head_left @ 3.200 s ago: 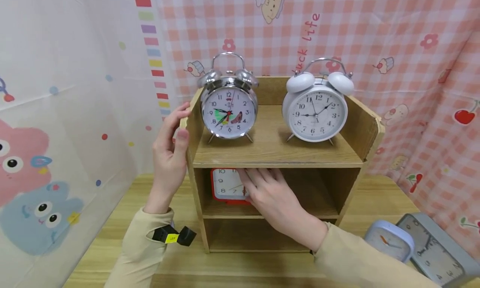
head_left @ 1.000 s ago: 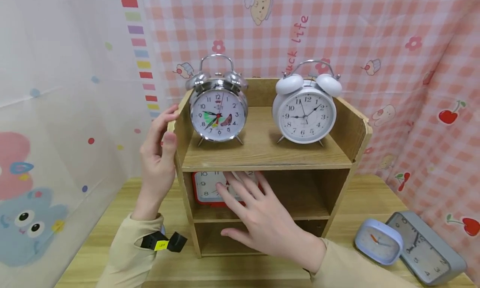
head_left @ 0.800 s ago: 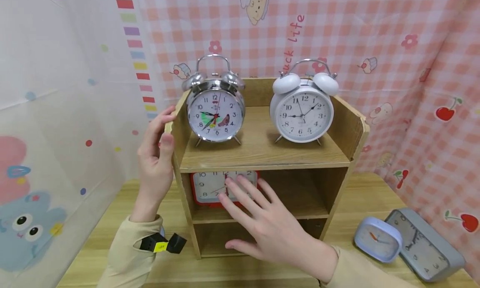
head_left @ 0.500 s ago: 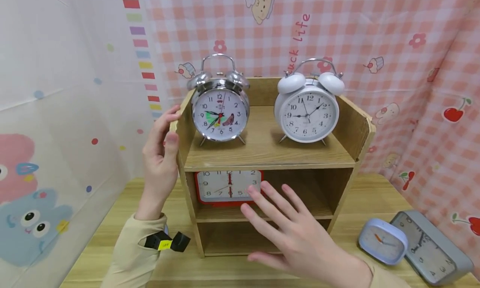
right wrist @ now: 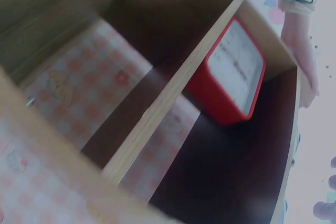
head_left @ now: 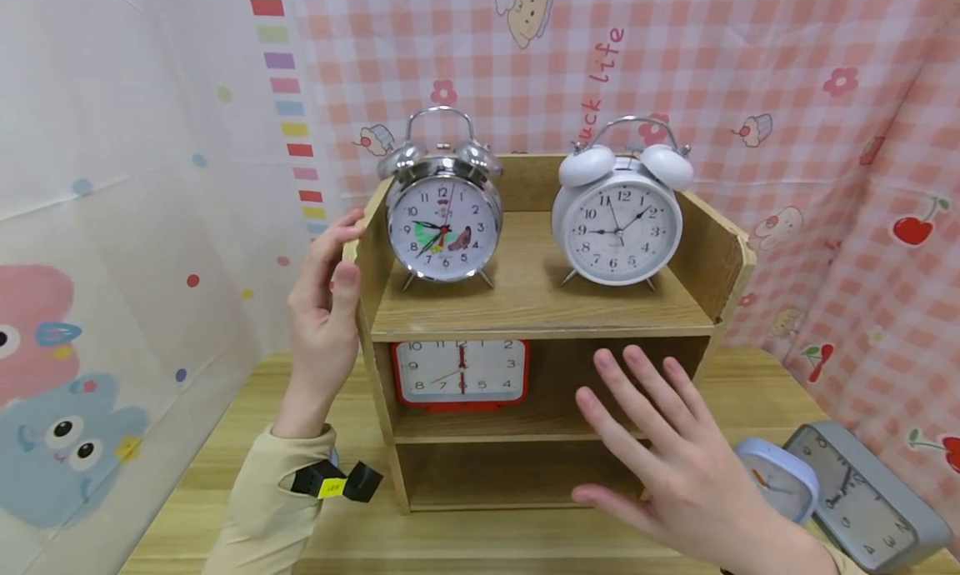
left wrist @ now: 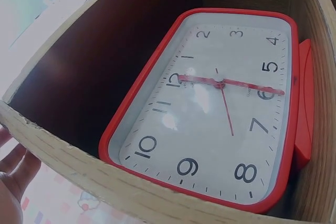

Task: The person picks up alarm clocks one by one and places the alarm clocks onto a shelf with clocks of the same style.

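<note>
Head view shows us the right hand open, its fingers spread, in front of the right part of the shelf; we see nothing held in it. About three seconds before, we saw these fingers reaching into the middle level, over the face of the red clock. Half a second ago they were before its lower right corner. Now the hand has moved to the right, and its wrist covers a part of the purple clock.

We find the red clock upright in the left part of the middle level, with its front uncovered; only its top edge is hidden by the board above. Left wrist view lets us read its red hands, pointing at 12 and 6.

The left hand has stayed at the shelf's left side, its relaxed fingers resting against the panel.

On the top level, the silver clock and the white clock remain standing apart. On the table, the grey clock lies just beside the purple one.
</note>
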`<state>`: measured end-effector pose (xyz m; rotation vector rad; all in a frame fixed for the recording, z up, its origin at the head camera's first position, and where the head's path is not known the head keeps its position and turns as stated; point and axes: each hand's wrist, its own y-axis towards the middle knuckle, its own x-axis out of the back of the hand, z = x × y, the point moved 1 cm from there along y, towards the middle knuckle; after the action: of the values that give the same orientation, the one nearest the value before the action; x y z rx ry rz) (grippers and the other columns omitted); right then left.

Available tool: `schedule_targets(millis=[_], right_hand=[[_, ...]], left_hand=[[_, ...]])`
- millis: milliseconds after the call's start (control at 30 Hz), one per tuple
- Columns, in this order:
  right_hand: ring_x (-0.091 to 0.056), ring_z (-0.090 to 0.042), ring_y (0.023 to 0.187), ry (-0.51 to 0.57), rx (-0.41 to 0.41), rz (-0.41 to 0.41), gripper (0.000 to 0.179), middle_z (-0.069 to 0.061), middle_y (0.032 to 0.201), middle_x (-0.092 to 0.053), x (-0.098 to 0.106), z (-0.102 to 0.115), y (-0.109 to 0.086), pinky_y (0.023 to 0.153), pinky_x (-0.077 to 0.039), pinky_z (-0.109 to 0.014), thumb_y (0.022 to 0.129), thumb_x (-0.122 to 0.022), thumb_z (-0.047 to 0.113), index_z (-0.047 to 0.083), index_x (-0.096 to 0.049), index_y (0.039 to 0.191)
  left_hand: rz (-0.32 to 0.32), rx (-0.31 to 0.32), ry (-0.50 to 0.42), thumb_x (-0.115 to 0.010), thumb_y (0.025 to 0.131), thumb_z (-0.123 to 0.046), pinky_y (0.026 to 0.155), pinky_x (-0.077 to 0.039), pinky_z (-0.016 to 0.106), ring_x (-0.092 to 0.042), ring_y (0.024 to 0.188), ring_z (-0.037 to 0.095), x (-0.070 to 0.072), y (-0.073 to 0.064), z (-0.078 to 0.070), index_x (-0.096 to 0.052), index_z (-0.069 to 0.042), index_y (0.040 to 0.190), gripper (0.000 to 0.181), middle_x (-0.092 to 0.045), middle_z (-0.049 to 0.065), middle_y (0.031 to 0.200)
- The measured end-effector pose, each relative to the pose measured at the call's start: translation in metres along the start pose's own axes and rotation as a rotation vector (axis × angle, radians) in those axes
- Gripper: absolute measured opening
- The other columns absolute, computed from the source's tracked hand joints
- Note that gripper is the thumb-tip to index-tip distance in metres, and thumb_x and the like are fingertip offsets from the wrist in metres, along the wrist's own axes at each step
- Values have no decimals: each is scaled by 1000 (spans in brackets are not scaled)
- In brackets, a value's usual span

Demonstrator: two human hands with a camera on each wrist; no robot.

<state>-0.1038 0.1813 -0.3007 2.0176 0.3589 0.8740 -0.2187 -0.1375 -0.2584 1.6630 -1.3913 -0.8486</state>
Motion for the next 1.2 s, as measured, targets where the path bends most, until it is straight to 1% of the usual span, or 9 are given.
schedule_targets(millis=[133,333,467,600,667,800,1000,1133,1200], right_hand=[[-23,-23,166,-19,-38,-36,67,-9,174,-32,13,-7,-5,139,-14,-39,109,-48,54,8,-48,157],[-29,-21,164,-38,-94,-127,65,-9,171,-40,29,-16,-16,139,-16,-36,109,-49,54,6,-54,153],[-32,-22,163,-75,-139,-142,66,-12,168,-45,39,-25,-31,138,-18,-36,108,-50,55,4,-57,150],[-37,-27,161,-109,-186,-143,68,-19,162,-50,46,-37,-51,137,-21,-36,107,-51,56,1,-59,146],[-36,-28,160,-121,-212,-128,70,-20,162,-50,50,-42,-61,137,-22,-36,107,-50,58,1,-59,147],[-34,-30,162,-153,-260,-60,75,-23,161,-49,58,-50,-78,138,-21,-36,106,-47,62,0,-57,148],[-32,-32,162,-202,-398,35,83,-25,161,-48,68,-67,-107,138,-19,-39,104,-43,70,1,-58,147],[-31,-38,162,-221,-502,107,91,-29,162,-45,74,-81,-126,137,-20,-50,102,-41,75,-2,-56,148],[-26,-39,163,-224,-570,170,95,-29,165,-40,77,-87,-135,136,-18,-57,100,-37,79,0,-51,152]], left_hand=[[-1,5,2,-52,110,-44,127,-40,30,-53,147,17,0,0,0,-58,7,136,58,-59,15,153],[-2,5,10,-52,110,-44,126,-40,30,-53,147,17,0,0,0,-58,6,136,57,-59,14,153],[-3,-1,3,-52,110,-44,127,-40,30,-53,147,17,-1,0,-1,-58,7,136,58,-59,15,152],[0,3,-2,-52,109,-44,127,-40,31,-53,147,17,-1,0,-1,-58,8,136,58,-59,16,153],[0,9,-3,-52,110,-44,127,-40,30,-52,147,17,-1,0,-1,-57,8,136,58,-59,15,153],[-2,13,-4,-52,110,-43,127,-39,30,-52,147,17,0,-1,-1,-57,8,136,58,-59,13,153],[-4,9,-11,-52,110,-42,127,-39,31,-53,147,17,0,-1,-1,-57,8,136,57,-60,12,153],[-2,8,-10,-52,110,-41,127,-39,30,-53,147,17,-1,-1,0,-57,8,136,56,-60,12,153],[0,8,-11,-52,110,-41,128,-39,30,-52,148,17,-1,-1,-1,-57,8,136,56,-60,12,153]])
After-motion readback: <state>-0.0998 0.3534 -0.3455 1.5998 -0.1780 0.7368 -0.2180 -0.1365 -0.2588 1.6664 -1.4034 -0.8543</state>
